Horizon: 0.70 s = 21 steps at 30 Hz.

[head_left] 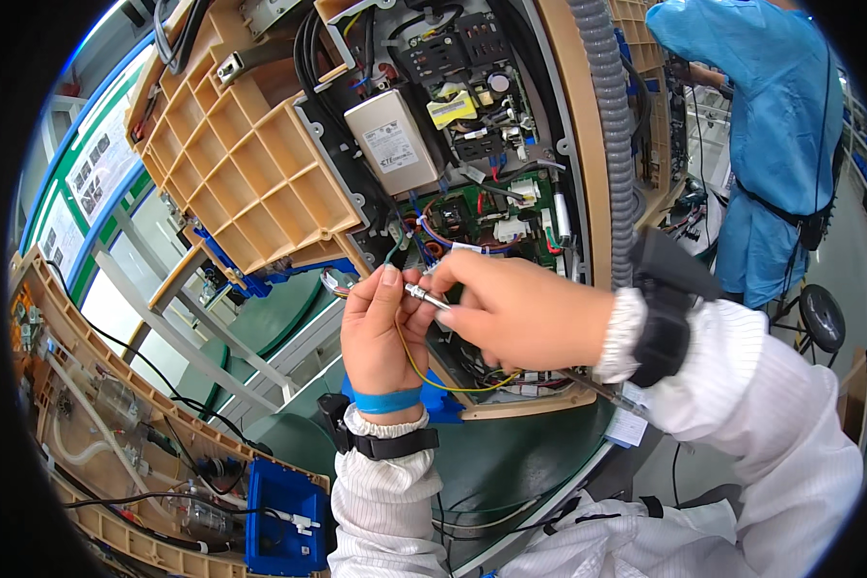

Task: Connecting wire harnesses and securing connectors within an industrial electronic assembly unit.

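Note:
Both hands meet in front of an opened device housing packed with electronics. My left hand point(383, 337), with a blue band at the wrist, is closed in a pinch around the end of a slim silver metal piece point(425, 295) with a stepped tip. From the other side, the fingers of my right hand point(520, 310) are closed on the same piece; its far end is hidden by them. A yellow-green wire point(412, 361) loops down from my left fingers toward the housing's lower edge. Just above my left fingertips runs a thin green wire point(393, 252).
Behind my hands are a silver power supply box point(390, 143) and a green circuit board point(453, 214). A grey corrugated hose point(607, 116) runs along the right side. A tan ribbed panel point(246, 164) stands left, a blue bin point(284, 520) lower left. A person in blue point(775, 144) stands right.

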Each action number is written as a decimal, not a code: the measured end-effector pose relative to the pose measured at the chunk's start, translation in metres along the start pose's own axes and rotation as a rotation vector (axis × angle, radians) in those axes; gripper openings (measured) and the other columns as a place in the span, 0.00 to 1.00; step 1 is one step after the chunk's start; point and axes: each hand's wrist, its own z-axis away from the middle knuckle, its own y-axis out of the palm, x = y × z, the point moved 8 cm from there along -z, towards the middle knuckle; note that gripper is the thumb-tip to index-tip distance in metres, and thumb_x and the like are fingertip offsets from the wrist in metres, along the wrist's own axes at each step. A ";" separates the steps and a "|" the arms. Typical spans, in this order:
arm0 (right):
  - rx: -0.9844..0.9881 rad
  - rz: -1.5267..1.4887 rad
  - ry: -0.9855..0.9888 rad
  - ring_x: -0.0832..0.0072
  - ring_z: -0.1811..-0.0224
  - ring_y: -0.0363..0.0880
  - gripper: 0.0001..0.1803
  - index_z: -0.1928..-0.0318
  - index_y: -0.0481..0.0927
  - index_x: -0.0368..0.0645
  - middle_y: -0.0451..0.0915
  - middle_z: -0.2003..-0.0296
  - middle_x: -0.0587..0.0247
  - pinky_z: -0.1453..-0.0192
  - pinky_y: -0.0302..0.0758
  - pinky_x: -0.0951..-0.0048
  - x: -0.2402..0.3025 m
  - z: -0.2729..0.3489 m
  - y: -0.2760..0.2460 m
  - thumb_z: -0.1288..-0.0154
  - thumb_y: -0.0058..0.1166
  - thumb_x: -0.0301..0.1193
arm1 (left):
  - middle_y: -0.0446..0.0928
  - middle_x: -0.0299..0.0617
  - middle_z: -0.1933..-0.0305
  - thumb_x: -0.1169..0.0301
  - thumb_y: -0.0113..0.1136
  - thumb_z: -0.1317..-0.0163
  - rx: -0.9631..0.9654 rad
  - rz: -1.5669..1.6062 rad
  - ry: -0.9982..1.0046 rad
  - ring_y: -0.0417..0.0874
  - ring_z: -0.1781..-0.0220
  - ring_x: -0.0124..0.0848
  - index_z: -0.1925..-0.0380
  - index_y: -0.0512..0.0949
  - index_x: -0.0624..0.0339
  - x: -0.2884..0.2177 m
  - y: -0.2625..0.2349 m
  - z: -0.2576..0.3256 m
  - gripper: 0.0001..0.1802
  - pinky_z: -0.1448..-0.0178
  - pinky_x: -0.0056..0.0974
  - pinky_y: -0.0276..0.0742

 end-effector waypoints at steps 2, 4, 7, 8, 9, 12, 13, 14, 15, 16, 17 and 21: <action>0.186 -0.091 0.152 0.72 0.74 0.80 0.27 0.38 0.62 0.34 0.80 0.75 0.57 0.72 0.74 0.68 -0.012 0.034 -0.008 0.29 0.52 0.37 | 0.79 0.44 0.62 0.70 0.57 0.31 -0.059 -0.001 -0.027 0.82 0.65 0.30 0.59 0.76 0.63 0.005 0.011 -0.001 0.07 0.60 0.32 0.86; 0.247 -0.099 0.217 0.77 0.71 0.80 0.32 0.32 0.56 0.35 0.81 0.70 0.59 0.67 0.77 0.72 -0.023 0.079 -0.028 0.27 0.52 0.37 | 0.78 0.44 0.61 0.71 0.56 0.31 -0.017 0.032 -0.044 0.82 0.60 0.34 0.58 0.74 0.65 0.013 0.020 -0.006 0.08 0.53 0.36 0.85; 0.266 -0.437 0.392 0.74 0.48 0.77 0.34 0.27 0.50 0.40 0.76 0.48 0.55 0.42 0.74 0.72 -0.059 0.150 -0.043 0.26 0.49 0.32 | 0.79 0.46 0.62 0.71 0.57 0.31 -0.026 0.071 -0.015 0.83 0.62 0.34 0.60 0.76 0.66 0.006 0.009 -0.011 0.08 0.56 0.37 0.86; 0.250 -0.563 0.413 0.70 0.43 0.75 0.39 0.26 0.47 0.40 0.73 0.42 0.51 0.36 0.70 0.68 -0.078 0.171 -0.041 0.28 0.53 0.38 | 0.79 0.46 0.63 0.71 0.56 0.31 0.007 0.085 0.004 0.83 0.62 0.33 0.60 0.75 0.67 0.005 0.004 -0.013 0.08 0.54 0.37 0.87; 0.202 -0.655 0.333 0.66 0.39 0.72 0.44 0.25 0.45 0.40 0.71 0.39 0.48 0.33 0.66 0.64 -0.084 0.191 -0.033 0.30 0.56 0.41 | 0.79 0.45 0.63 0.71 0.56 0.31 0.007 0.103 0.003 0.83 0.61 0.33 0.60 0.75 0.67 0.002 -0.001 -0.016 0.08 0.53 0.37 0.87; 0.041 -0.802 0.064 0.57 0.29 0.61 0.58 0.25 0.38 0.37 0.64 0.33 0.40 0.25 0.52 0.55 -0.070 0.245 0.000 0.39 0.64 0.49 | 0.78 0.45 0.62 0.73 0.54 0.31 -0.062 0.205 0.017 0.83 0.60 0.33 0.60 0.75 0.68 0.005 0.012 -0.020 0.07 0.49 0.39 0.86; 0.084 -0.833 -0.059 0.54 0.26 0.56 0.61 0.25 0.35 0.37 0.59 0.31 0.38 0.24 0.46 0.54 -0.069 0.254 0.011 0.41 0.67 0.46 | 0.78 0.45 0.62 0.73 0.55 0.31 -0.057 0.223 0.029 0.83 0.60 0.33 0.60 0.74 0.68 0.010 0.014 -0.023 0.07 0.48 0.39 0.86; 0.030 -0.867 -0.122 0.55 0.25 0.53 0.62 0.25 0.36 0.38 0.56 0.30 0.38 0.23 0.44 0.55 -0.060 0.258 0.018 0.43 0.70 0.44 | 0.78 0.45 0.62 0.73 0.55 0.31 -0.048 0.240 0.036 0.83 0.60 0.33 0.60 0.74 0.68 0.013 0.015 -0.026 0.07 0.48 0.40 0.86; 0.034 -0.779 -0.151 0.56 0.25 0.52 0.61 0.24 0.37 0.38 0.55 0.29 0.40 0.23 0.43 0.55 -0.055 0.259 0.027 0.44 0.70 0.41 | 0.79 0.46 0.62 0.75 0.55 0.32 -0.046 0.291 0.022 0.83 0.60 0.34 0.60 0.74 0.69 0.012 0.016 -0.028 0.06 0.48 0.41 0.86; 0.037 -0.691 -0.178 0.57 0.24 0.51 0.60 0.24 0.38 0.38 0.54 0.28 0.41 0.22 0.42 0.55 -0.054 0.261 0.035 0.44 0.70 0.37 | 0.79 0.46 0.62 0.75 0.55 0.32 -0.078 0.289 0.026 0.83 0.60 0.34 0.60 0.74 0.69 0.010 0.011 -0.025 0.06 0.48 0.41 0.86; 0.043 -0.659 -0.163 0.57 0.24 0.51 0.58 0.24 0.39 0.38 0.54 0.28 0.43 0.22 0.42 0.55 -0.055 0.261 0.040 0.44 0.69 0.36 | 0.79 0.46 0.63 0.76 0.54 0.32 -0.093 0.298 0.028 0.83 0.60 0.34 0.61 0.74 0.69 0.008 0.012 -0.027 0.06 0.48 0.41 0.86; 0.082 -0.506 -0.097 0.58 0.24 0.51 0.53 0.25 0.46 0.39 0.55 0.27 0.50 0.22 0.40 0.54 -0.072 0.258 0.061 0.44 0.67 0.30 | 0.79 0.49 0.62 0.77 0.53 0.31 -0.117 0.296 0.062 0.85 0.59 0.34 0.60 0.74 0.71 0.005 0.017 -0.028 0.06 0.50 0.38 0.88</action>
